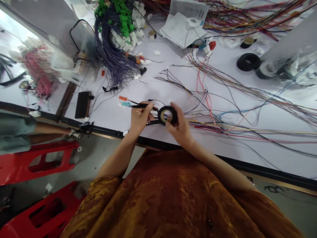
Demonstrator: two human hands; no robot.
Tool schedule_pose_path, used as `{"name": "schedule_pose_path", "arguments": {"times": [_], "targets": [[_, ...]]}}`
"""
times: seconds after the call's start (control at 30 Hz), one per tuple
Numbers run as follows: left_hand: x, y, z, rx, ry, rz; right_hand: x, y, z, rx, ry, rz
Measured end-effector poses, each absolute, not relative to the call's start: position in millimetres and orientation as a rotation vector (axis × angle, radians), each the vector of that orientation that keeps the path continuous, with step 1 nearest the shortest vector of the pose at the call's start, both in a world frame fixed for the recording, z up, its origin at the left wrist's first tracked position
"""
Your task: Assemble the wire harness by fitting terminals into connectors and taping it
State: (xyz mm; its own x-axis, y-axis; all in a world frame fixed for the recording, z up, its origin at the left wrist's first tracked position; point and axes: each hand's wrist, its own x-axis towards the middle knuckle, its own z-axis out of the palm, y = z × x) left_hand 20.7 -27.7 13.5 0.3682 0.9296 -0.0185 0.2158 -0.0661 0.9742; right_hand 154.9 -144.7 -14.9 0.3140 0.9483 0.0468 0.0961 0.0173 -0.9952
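Note:
My right hand (181, 127) is closed around a roll of black tape (175, 115), its pale core facing up. My left hand (140, 118) pinches a bundle of dark wires (137, 106) just left of the roll. From that bundle an orange connector (123, 98) and a light blue connector (125, 104) stick out to the left. The tape roll lies close against the wires by my left fingertips; whether its loose end is stuck to them I cannot make out. Loose coloured wires (223, 127) run from beyond the roll toward the right.
Purple wires (109, 56) with green and white connectors lie at the back left. Another black tape roll (248, 61) sits at the back right, near papers (184, 28). A dark box (83, 104) lies near the left edge. Red stools (56, 155) and a person's arm (51, 128) are at left.

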Motion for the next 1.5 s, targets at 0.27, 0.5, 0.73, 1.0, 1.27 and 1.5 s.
{"name": "schedule_pose_path", "arguments": {"times": [0.27,0.5,0.73,1.0,1.27,1.5], "targets": [[22,-49,50,1.830,0.912,0.684,161,-119,1,-1.368,-0.833,1.074],[8,-46,17,1.603,1.033,0.840,184,-88,-12,-1.144,-0.268,1.432],[20,-35,-9,1.567,1.000,0.738,179,-113,-25,-1.248,-0.467,1.237],[32,-44,29,1.572,1.059,0.687,148,-166,-18,-1.399,-1.265,0.845],[17,-68,24,2.322,0.599,0.644,185,-98,-6,-1.212,-0.452,1.474],[30,-57,3,1.755,0.904,0.866,175,-142,-16,-1.324,-0.580,1.032]]}}
